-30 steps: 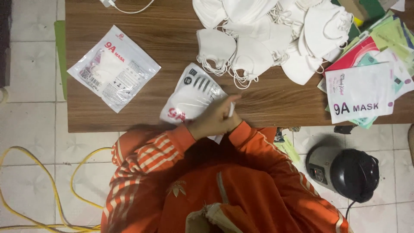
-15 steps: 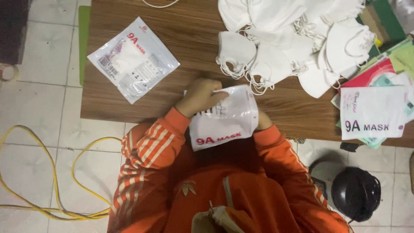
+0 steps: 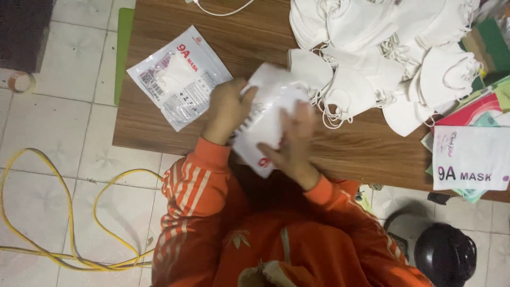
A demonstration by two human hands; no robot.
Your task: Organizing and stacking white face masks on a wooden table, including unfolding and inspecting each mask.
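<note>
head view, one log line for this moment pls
left hand: holds mask pouch | right hand: pressing on pouch | loose masks: piled beyond

Left hand (image 3: 227, 109) curled, right hand (image 3: 292, 139) flat

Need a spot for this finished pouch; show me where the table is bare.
Bare wood lies between the sealed pouch and the left hand, and along the near edge right of the right hand. The mask pile crowds the far right.
</note>
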